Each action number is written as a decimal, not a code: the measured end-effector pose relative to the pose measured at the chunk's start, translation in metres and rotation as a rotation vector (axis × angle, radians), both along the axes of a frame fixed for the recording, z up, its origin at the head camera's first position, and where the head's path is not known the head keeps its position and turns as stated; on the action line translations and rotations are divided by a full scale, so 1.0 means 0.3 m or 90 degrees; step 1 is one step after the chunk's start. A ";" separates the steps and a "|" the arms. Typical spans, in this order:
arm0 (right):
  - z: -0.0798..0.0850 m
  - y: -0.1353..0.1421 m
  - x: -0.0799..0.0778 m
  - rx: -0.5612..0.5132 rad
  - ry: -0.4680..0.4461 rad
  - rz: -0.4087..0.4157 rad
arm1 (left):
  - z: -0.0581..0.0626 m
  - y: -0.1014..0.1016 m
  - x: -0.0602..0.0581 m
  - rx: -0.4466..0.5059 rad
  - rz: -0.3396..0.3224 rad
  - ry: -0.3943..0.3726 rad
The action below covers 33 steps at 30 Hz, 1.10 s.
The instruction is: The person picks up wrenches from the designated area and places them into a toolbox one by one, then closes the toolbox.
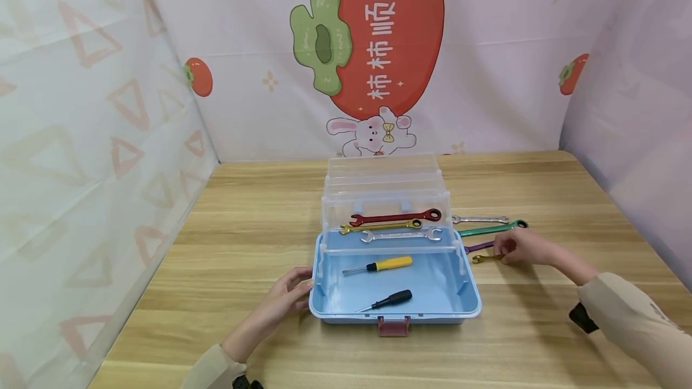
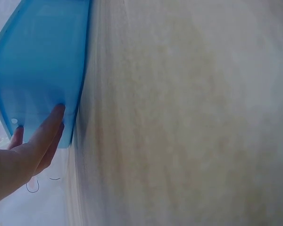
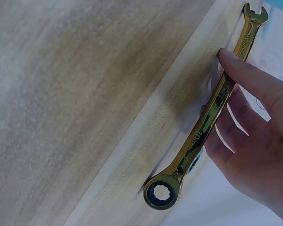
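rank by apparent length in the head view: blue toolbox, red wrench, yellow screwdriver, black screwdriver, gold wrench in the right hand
1. Blue toolbox
2. Red wrench
3. Yellow screwdriver
4. Black screwdriver, only slightly shorter-looking
Not ranked: gold wrench; the right hand covers part of it.

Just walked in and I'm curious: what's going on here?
A person's right hand holds a gold wrench to the right of an open blue toolbox, while the left hand touches its left side. A silver wrench, a green wrench and a purple wrench lie nearby. A yellow screwdriver and a black screwdriver lie inside; three more wrenches lie in its clear tray.
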State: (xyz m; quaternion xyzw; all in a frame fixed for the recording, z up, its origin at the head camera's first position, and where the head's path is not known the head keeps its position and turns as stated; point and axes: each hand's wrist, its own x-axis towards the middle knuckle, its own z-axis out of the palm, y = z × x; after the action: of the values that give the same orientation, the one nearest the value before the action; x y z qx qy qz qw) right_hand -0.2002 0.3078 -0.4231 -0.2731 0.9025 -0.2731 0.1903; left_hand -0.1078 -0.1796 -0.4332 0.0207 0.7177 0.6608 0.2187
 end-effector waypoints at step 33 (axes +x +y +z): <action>0.089 -0.005 0.007 0.007 0.054 -0.029 | 0.001 0.000 -0.001 -0.004 0.000 0.004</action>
State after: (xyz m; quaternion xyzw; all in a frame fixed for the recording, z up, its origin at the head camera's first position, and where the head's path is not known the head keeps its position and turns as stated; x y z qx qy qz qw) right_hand -0.1982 0.3062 -0.3965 -0.2625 0.9173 -0.2606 0.1474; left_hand -0.1081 -0.1795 -0.4328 0.0220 0.7204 0.6587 0.2162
